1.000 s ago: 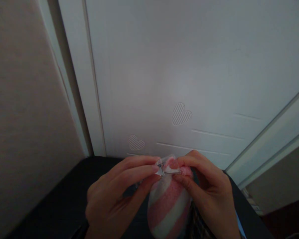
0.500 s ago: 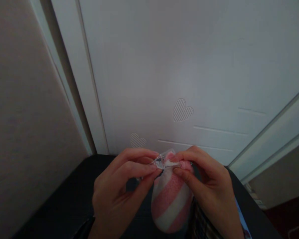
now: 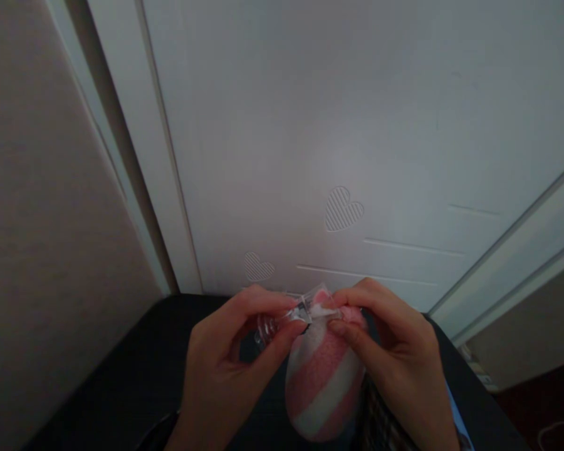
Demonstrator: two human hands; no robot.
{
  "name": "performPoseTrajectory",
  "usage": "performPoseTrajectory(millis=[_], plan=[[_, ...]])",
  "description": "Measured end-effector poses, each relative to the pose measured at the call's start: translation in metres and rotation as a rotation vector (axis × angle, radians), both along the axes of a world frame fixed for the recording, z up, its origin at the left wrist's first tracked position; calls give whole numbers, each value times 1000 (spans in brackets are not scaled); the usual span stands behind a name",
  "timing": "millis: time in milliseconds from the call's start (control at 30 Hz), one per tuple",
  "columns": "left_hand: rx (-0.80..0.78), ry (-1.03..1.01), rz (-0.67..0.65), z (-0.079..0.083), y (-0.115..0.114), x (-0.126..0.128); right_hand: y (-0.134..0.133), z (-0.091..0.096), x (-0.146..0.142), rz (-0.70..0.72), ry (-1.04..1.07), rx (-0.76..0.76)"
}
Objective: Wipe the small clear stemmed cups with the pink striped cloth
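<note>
A fuzzy pink-and-white striped pouch-like thing (image 3: 326,382), rounded at the bottom, hangs below my fingers; its exact kind I cannot tell. My right hand (image 3: 395,351) pinches its gathered pink top between thumb and forefinger. From the left, my left hand (image 3: 244,351) pinches a shiny clear plastic piece (image 3: 301,308) between thumb and fingertips. The plastic reaches across to the pouch's top and meets a small white part (image 3: 323,311) there. More ridged clear plastic (image 3: 266,327) shows behind the left thumb. The fingertips hide where the pieces join.
A dark tabletop (image 3: 136,363) lies beneath my hands. Close behind it stands a white panel (image 3: 272,138) with embossed hearts and lines. A beige wall (image 3: 51,219) rises at the left. Something blue (image 3: 458,413) sticks out beside my right wrist.
My left hand has shifted slightly right and its fingers have opened up around the clear plastic, so more of it shows. The right hand and striped pouch stay nearly in place.
</note>
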State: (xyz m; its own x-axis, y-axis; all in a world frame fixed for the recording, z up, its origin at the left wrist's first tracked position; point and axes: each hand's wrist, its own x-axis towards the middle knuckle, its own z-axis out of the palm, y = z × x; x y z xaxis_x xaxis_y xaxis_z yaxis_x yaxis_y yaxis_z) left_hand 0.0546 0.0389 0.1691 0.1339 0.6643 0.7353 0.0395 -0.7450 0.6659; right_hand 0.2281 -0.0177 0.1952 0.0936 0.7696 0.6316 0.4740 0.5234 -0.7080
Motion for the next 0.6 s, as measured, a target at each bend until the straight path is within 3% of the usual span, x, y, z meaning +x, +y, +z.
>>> performPoseTrajectory(millis=[200,600], plan=[[-82,-43,-50,1,-4,-3,-1,-3,-1,25,10,-18],[-81,-99,-144,-2,-2,-4,-1,-3,0,54,15,-21]])
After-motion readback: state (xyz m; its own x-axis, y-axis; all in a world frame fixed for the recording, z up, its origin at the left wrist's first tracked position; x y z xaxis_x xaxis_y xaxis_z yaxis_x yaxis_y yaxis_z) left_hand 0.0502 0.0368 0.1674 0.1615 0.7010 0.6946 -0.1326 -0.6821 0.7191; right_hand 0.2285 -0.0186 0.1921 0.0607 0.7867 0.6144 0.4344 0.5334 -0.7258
